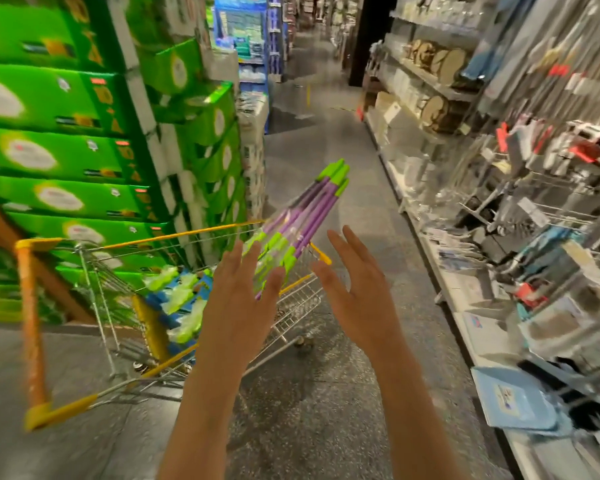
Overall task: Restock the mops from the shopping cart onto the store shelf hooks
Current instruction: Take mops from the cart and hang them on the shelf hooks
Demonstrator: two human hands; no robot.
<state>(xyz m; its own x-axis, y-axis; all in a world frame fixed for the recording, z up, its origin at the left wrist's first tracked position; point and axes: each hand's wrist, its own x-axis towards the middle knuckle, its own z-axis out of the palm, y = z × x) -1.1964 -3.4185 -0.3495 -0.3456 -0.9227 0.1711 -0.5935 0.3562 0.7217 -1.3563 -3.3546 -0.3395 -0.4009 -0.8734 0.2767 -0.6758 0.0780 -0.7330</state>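
mops (305,216), purple handles, lime green caps, bundled in cart (291,303)

Spread hands (302,299) before carted mops (305,216)

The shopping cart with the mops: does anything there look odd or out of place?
Only that the mop handles poke far out over the shopping cart rim, leaning toward the aisle. Both hands, left hand and right hand, are open, holding nothing.
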